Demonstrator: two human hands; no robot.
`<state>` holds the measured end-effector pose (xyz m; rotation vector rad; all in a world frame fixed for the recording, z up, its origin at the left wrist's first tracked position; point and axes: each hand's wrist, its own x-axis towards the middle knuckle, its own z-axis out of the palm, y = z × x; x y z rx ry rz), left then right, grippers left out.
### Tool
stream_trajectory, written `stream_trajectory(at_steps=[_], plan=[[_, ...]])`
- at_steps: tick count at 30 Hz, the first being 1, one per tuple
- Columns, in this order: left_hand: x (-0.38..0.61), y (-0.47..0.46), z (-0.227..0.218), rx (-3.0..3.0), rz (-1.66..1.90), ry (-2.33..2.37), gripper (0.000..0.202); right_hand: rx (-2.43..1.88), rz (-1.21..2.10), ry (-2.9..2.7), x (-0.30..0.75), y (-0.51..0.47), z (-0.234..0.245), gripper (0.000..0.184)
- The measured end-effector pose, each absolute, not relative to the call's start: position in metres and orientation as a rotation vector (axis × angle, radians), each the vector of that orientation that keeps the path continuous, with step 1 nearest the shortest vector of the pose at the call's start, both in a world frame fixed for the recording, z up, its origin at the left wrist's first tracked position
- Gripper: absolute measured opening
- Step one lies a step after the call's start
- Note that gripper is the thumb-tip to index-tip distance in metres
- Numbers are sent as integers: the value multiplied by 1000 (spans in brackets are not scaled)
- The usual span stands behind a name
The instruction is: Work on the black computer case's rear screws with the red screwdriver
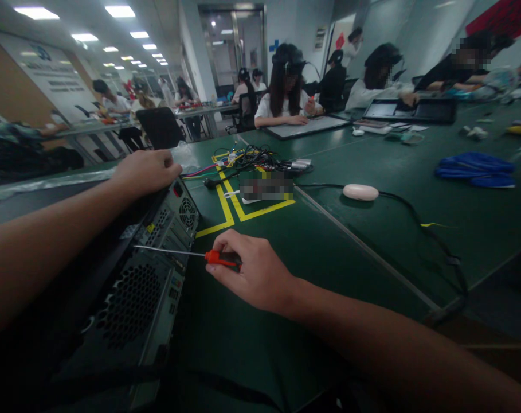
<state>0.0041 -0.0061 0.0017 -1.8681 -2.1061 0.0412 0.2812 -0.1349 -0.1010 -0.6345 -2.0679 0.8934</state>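
Observation:
A dark computer case (114, 241) fills the left side, its rear panel with fan grille and ports turned to the right. My left hand (146, 172) lies on the far end of the case, fingers curled over its top edge. In my right hand (255, 269) is a screwdriver (219, 258) with an orange and black handle, gripped between thumb and fingers. Its long thin shaft points left, and the tip reaches the upper edge of the rear panel. Whether the tip sits in a screw is too small to tell.
Beyond the case, a tangle of cables (260, 155) lies around yellow tape (264, 212) on the green table (329, 258). A black cord with a pale oval piece (360, 192) runs right. Blue folded cloth (475, 169) lies farther right. Several people work across the table.

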Motion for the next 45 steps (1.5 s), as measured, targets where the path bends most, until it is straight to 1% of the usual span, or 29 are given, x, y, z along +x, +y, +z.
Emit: stream_trajectory(at_steps=[15,22,34,45], plan=[[3,-6,2,-1878,29,-2114,58,-623,880,-2068,281,-134,-101,14],[4,-7,2,-1891,11,-2112,62,-636,888,-2076,282,-134,-101,16],[2,-5,0,-1870,22,-2092,57,-654,899,-2082,282,-135,-100,15],[3,-6,1,-1872,21,-2101,62,-643,889,-2070,282,-135,-102,16]])
